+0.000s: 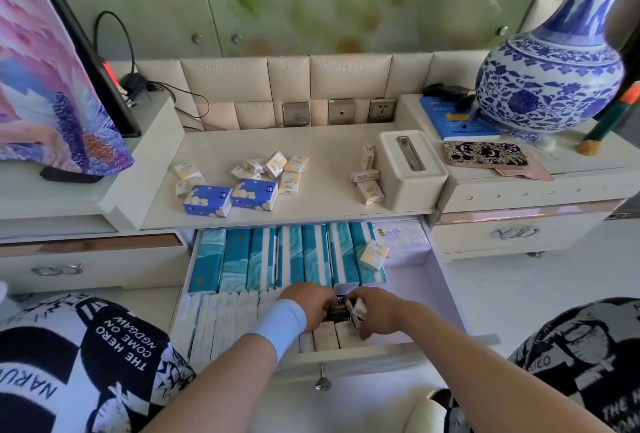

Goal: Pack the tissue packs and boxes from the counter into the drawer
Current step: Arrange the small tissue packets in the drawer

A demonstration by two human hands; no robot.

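Both hands, left hand (308,304) and right hand (375,315), are closing around small dark packs (341,309), tucking them into the nearly full drawer (446,294); beyond, many tissue packs (273,169) are waiting on the counter (329,141).

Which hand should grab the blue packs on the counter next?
Probably the left hand: the blue packs lie on the counter's left half, its side. The right hand holds a small pack over the drawer.
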